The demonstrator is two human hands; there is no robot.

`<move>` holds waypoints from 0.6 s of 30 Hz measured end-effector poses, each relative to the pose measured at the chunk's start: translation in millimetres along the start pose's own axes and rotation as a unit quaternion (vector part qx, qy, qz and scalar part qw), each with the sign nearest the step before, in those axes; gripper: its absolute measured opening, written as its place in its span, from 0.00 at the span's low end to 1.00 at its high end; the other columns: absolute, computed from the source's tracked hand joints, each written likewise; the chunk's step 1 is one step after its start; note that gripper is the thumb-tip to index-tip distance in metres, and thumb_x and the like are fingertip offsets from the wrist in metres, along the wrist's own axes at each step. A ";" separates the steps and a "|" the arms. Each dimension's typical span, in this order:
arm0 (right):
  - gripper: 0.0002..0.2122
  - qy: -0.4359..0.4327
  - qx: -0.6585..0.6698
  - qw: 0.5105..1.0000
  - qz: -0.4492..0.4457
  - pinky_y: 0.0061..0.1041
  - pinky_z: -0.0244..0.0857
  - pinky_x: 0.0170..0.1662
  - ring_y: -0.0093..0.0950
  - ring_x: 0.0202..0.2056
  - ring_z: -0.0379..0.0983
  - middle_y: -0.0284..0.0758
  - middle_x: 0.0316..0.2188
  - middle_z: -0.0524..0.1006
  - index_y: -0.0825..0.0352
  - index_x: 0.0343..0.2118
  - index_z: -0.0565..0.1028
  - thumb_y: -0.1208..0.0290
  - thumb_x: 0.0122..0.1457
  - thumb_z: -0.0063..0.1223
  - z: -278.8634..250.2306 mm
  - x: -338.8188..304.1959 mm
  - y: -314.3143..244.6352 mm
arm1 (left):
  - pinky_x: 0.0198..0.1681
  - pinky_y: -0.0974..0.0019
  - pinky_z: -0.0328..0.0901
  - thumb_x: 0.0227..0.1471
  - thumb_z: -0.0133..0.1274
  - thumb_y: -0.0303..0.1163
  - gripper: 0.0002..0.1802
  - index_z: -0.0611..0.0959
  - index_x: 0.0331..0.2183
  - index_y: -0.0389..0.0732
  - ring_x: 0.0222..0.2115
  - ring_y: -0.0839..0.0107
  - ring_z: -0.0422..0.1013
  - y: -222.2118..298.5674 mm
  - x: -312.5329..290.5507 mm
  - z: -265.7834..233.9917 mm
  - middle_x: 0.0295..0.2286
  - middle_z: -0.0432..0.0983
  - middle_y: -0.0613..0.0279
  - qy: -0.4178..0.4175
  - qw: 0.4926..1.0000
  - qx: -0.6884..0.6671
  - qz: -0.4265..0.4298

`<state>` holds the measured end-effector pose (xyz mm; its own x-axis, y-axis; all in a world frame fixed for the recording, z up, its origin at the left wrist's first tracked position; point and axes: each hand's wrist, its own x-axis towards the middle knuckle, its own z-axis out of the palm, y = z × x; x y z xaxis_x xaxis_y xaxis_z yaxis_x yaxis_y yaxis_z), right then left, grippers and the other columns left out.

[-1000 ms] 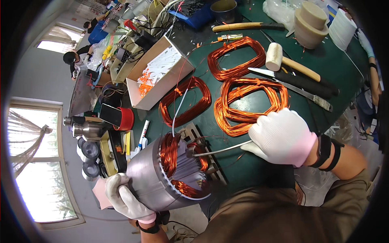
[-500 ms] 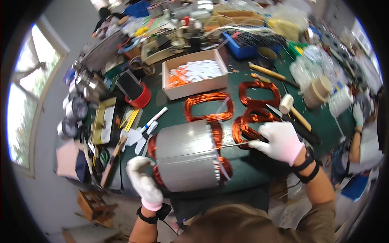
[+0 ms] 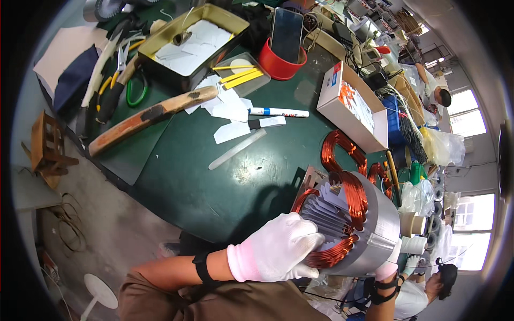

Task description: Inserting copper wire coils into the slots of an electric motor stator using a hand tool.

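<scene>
Compared with half a second ago, the view has been turned, and the grey metal cylinder with slots inside (image 3: 381, 227) is now seen at the right, above the near part of the dark green table (image 3: 176, 174), with one open end showing. At this end the white-gloved left hand (image 3: 278, 249) is now placed; its fingers are bent close against the red-brown copper windings (image 3: 356, 198), but whether wire is gripped cannot be told. By the white-gloved right hand (image 3: 392, 259) a thin rod was held before; now this hand is mostly hidden behind the cylinder, and its grip cannot be told.

A loose oval coil of copper wire (image 3: 340, 147) is partly covered by the cylinder. Well apart, at the left, are laid a long worn wooden bar (image 3: 152, 117), a white marker with blue band (image 3: 278, 112) and a flat whitish stick (image 3: 237, 150).

In the white cardboard box (image 3: 342, 115), white strips and orange pieces are contained. White papers (image 3: 193, 53) are kept in the olive metal tray (image 3: 229, 20). In the red round holder (image 3: 281, 67), a dark phone (image 3: 286, 35) is stood. Narrow yellow strips (image 3: 243, 79) are laid on a small clear plastic tray (image 3: 262, 81).
</scene>
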<state>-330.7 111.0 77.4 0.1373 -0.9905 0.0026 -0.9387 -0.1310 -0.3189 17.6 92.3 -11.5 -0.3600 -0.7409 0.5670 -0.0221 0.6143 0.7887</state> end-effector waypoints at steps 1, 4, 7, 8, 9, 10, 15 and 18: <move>0.09 0.006 0.013 1.000 0.013 0.32 0.73 0.33 0.41 0.28 0.80 0.41 0.26 0.80 0.65 0.31 0.82 0.67 0.49 0.64 7.2 6.6 -12.1 | 0.39 0.53 0.65 0.51 0.60 0.63 0.37 0.80 0.42 0.35 0.32 0.52 0.71 -1.2 0.6 0.7 0.31 0.74 0.55 -0.002 1.000 -0.002 0.015; 0.09 0.026 0.060 0.997 0.052 0.32 0.73 0.33 0.41 0.28 0.80 0.41 0.26 0.80 0.65 0.32 0.82 0.67 0.50 0.64 15.8 17.7 -22.6 | 0.39 0.53 0.65 0.51 0.59 0.63 0.37 0.79 0.44 0.35 0.32 0.52 0.71 -1.0 0.4 -0.9 0.31 0.74 0.56 -0.023 1.000 -0.009 0.015; 0.09 0.052 0.108 0.989 0.082 0.32 0.73 0.33 0.41 0.28 0.80 0.41 0.26 0.80 0.65 0.32 0.82 0.67 0.50 0.64 3.5 10.9 -9.3 | 0.39 0.53 0.65 0.52 0.58 0.62 0.37 0.79 0.44 0.35 0.32 0.53 0.71 -1.5 4.1 -3.8 0.31 0.74 0.56 -0.022 1.000 -0.002 0.013; 0.09 0.062 0.126 0.986 0.092 0.32 0.73 0.33 0.41 0.28 0.80 0.41 0.26 0.80 0.65 0.32 0.82 0.67 0.50 0.64 5.8 7.9 -8.0 | 0.39 0.53 0.65 0.52 0.58 0.62 0.37 0.79 0.44 0.35 0.32 0.53 0.71 -2.1 4.2 -3.0 0.31 0.74 0.56 -0.021 1.000 0.000 0.015; 0.09 0.072 0.145 0.982 0.101 0.32 0.73 0.33 0.41 0.28 0.80 0.41 0.26 0.80 0.65 0.32 0.82 0.66 0.50 0.64 9.0 2.3 -9.8 | 0.39 0.54 0.65 0.53 0.59 0.62 0.36 0.79 0.44 0.35 0.32 0.52 0.71 -2.5 4.2 -2.4 0.31 0.74 0.56 -0.020 1.000 0.003 0.017; 0.09 0.082 0.165 0.977 0.109 0.32 0.73 0.33 0.41 0.28 0.80 0.41 0.26 0.80 0.65 0.32 0.82 0.66 0.50 0.64 15.4 -1.8 -13.5 | 0.39 0.54 0.65 0.53 0.59 0.62 0.36 0.79 0.44 0.35 0.32 0.52 0.71 -2.5 3.5 -1.8 0.31 0.74 0.56 -0.020 1.000 0.005 0.018; 0.09 0.133 0.274 0.941 0.146 0.32 0.73 0.33 0.41 0.28 0.80 0.41 0.26 0.81 0.65 0.33 0.83 0.66 0.51 0.64 18.8 -11.1 -4.5 | 0.41 0.53 0.65 0.54 0.59 0.62 0.37 0.78 0.47 0.35 0.34 0.52 0.70 0.5 -2.4 -3.2 0.36 0.74 0.54 -0.006 1.000 0.005 0.011; 0.09 0.165 0.351 0.908 0.159 0.32 0.73 0.33 0.41 0.28 0.80 0.41 0.26 0.81 0.65 0.33 0.83 0.66 0.51 0.64 38.0 -9.3 -20.3 | 0.45 0.51 0.66 0.56 0.61 0.58 0.37 0.76 0.51 0.35 0.38 0.50 0.70 8.6 -3.6 -1.6 0.42 0.72 0.50 0.013 1.000 0.017 0.016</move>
<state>-300.9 124.4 47.9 -0.3166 -0.9472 0.0506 -0.4648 0.1084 -0.8788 20.2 99.8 -6.4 -0.3363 -0.7272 0.5984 -0.0428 0.6466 0.7616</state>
